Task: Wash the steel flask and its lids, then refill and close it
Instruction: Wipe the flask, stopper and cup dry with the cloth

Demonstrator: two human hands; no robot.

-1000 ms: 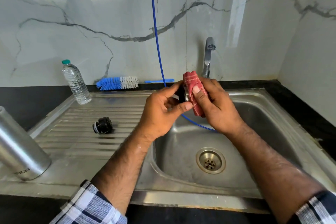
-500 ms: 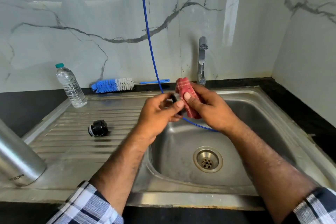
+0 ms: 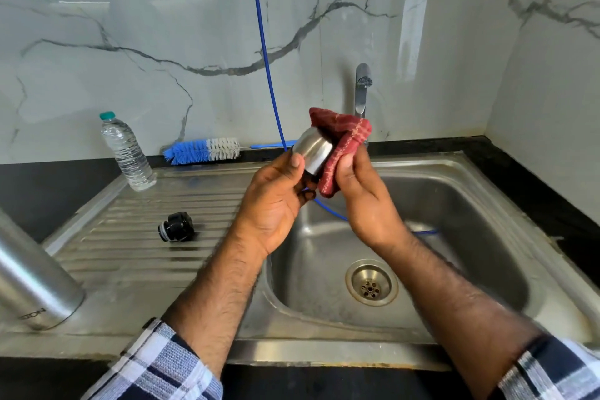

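Observation:
My left hand grips a steel cup-shaped lid above the left edge of the sink basin. My right hand holds a red checked cloth wrapped against the lid's right side and top. A black inner lid lies on its side on the ribbed drainboard. The steel flask stands at the far left on the drainboard's front corner, its top cut off by the frame.
A plastic water bottle stands at the drainboard's back left. A blue and white bottle brush lies along the back edge. A blue hose hangs into the sink basin. The tap stands behind my hands.
The lid has turned in my left hand, so its steel side now shows. The cloth has opened out over its top. Both hands rose slightly.

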